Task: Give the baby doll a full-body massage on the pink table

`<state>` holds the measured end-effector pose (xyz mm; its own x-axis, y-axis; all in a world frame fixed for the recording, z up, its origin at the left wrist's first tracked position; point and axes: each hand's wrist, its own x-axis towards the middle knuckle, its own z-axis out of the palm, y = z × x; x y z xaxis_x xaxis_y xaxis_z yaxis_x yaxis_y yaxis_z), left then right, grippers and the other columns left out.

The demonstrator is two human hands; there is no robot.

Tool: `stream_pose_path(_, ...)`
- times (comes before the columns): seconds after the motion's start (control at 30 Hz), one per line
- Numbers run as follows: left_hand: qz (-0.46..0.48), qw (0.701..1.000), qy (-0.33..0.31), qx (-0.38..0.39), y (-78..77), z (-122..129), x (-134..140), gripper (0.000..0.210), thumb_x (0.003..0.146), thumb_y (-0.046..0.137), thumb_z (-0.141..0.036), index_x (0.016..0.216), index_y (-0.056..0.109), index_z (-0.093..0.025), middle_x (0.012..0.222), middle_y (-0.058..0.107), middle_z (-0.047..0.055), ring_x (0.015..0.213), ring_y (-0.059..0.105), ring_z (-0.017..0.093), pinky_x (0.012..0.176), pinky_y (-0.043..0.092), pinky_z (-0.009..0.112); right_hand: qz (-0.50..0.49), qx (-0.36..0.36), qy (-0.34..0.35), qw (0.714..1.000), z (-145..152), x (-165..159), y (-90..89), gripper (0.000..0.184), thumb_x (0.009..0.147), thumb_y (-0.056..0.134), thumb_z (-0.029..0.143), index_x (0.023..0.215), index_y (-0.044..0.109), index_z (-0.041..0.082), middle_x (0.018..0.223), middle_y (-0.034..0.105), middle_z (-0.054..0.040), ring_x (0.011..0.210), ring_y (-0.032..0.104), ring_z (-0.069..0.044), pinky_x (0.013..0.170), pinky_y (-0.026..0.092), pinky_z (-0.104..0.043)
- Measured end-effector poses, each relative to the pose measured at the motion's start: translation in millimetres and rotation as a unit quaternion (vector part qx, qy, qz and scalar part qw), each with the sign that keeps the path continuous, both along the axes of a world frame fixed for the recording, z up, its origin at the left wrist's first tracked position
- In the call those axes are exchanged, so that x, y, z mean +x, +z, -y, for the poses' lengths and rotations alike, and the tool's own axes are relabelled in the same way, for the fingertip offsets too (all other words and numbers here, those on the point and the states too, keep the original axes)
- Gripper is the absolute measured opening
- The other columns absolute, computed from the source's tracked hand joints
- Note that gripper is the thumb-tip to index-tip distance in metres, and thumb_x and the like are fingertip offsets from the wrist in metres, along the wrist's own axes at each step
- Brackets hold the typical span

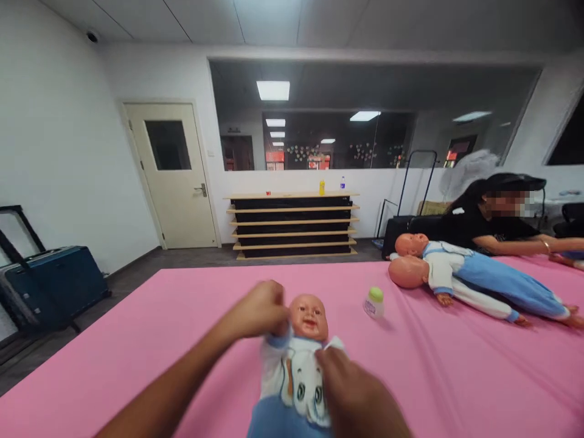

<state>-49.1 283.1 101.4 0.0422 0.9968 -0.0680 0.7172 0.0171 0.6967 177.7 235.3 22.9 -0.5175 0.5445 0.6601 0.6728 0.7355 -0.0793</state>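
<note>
A baby doll lies face up on the pink table in front of me, its head pointing away. It wears a white top with a cartoon face and blue trousers. My left hand is closed around the blue-cuffed end of the doll's raised sleeve, beside its head; the doll's hand there is hidden. Slightly blurred, my right hand has its fingers bunched on the top near the opposite shoulder, covering that side of the doll's chest. A small clear jar with a green lid stands right of the doll.
Two more dolls lie at the right on the pink tabletop. Behind them a person in a black cap and shirt reaches rightward. A low shelf stands by the wall, and a blue suitcase at the left.
</note>
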Motion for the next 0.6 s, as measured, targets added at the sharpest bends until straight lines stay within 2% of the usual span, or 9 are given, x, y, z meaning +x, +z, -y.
stream_pose_path(0.07,0.028,0.997,0.071,0.022,-9.8,19,-61,0.012,0.067,0.056,-0.026,0.071,0.06,-0.015,0.056,0.059,0.001,0.047,0.055,0.014,0.043,0.036,0.022,-0.116,-0.138,-0.054,0.982,-17,44,-6.1,0.026,0.097,0.044,0.028,0.112,0.063,0.018,0.097,0.071,-0.0095,0.078,0.07,-0.018,0.069,0.058,-0.024)
stream_pose_path(0.1,0.038,0.993,0.107,0.02,-22.9,29,-88,0.014,0.068,0.057,-0.028,0.071,0.06,-0.015,0.057,0.06,0.001,0.049,0.056,0.015,0.044,0.038,0.022,-0.188,-0.205,-0.113,0.954,-26,68,-12.3,0.03,0.095,0.05,0.037,0.113,0.063,0.018,0.095,0.071,-0.0088,0.079,0.07,-0.018,0.07,0.058,-0.025)
stream_pose_path(0.17,0.067,0.981,0.182,0.005,-61.6,52,-132,0.02,0.071,0.061,-0.034,0.066,0.057,-0.016,0.055,0.06,0.001,0.049,0.055,0.014,0.047,0.041,0.023,-0.299,-0.346,-0.187,0.869,-41,113,-30.8,0.042,0.089,0.057,0.049,0.112,0.064,0.014,0.077,0.07,-0.0069,0.063,0.068,-0.019,0.06,0.058,-0.027)
stream_pose_path(0.27,0.174,0.952,0.246,-0.047,-121.3,80,-163,0.028,0.071,0.064,-0.042,0.065,0.054,-0.016,0.053,0.057,0.0,0.047,0.051,0.013,0.048,0.04,0.023,-0.423,-0.466,-0.19,0.753,-60,155,-61.5,0.051,0.077,0.067,0.049,0.108,0.064,0.008,0.073,0.069,-0.0086,0.058,0.066,-0.02,0.056,0.058,-0.032)
stream_pose_path(0.33,0.205,0.941,0.259,-0.077,-138.2,85,-167,0.03,0.067,0.068,-0.043,0.065,0.055,-0.016,0.053,0.057,0.0,0.048,0.052,0.014,0.048,0.04,0.024,-0.455,-0.486,-0.177,0.725,-68,160,-67.8,0.053,0.073,0.071,0.047,0.107,0.064,0.007,0.075,0.069,-0.0098,0.06,0.067,-0.021,0.058,0.059,-0.034)
stream_pose_path(0.37,0.201,0.941,0.261,-0.078,-136.3,84,-166,0.03,0.066,0.069,-0.043,0.064,0.056,-0.016,0.054,0.057,0.001,0.049,0.053,0.015,0.049,0.04,0.024,-0.456,-0.48,-0.171,0.729,-71,156,-63.6,0.053,0.074,0.071,0.047,0.108,0.064,0.007,0.078,0.069,-0.0101,0.061,0.067,-0.021,0.06,0.06,-0.035)
stream_pose_path(0.43,0.168,0.952,0.25,-0.052,-113.4,76,-157,0.028,0.068,0.067,-0.043,0.065,0.058,-0.016,0.056,0.059,0.001,0.05,0.054,0.015,0.05,0.042,0.025,-0.43,-0.443,-0.155,0.771,-72,138,-41.5,0.05,0.079,0.066,0.046,0.112,0.063,0.009,0.085,0.07,-0.0104,0.063,0.067,-0.019,0.064,0.061,-0.035)
stream_pose_path(0.53,0.081,0.978,0.192,-0.003,-54.6,57,-126,0.022,0.072,0.063,-0.037,0.068,0.063,-0.015,0.06,0.063,0.002,0.052,0.056,0.015,0.051,0.044,0.025,-0.323,-0.334,-0.134,0.875,-58,93,5.1,0.038,0.091,0.053,0.039,0.117,0.064,0.014,0.097,0.071,-0.0104,0.072,0.069,-0.018,0.074,0.06,-0.034)
stream_pose_path(0.6,0.036,0.992,0.125,0.006,-20.3,42,-90,0.016,0.071,0.061,-0.031,0.067,0.063,-0.016,0.059,0.063,0.003,0.053,0.057,0.016,0.049,0.042,0.024,-0.221,-0.226,-0.11,0.942,-38,54,24.9,0.032,0.095,0.046,0.029,0.116,0.066,0.016,0.104,0.071,-0.0108,0.088,0.069,-0.02,0.083,0.058,-0.034)
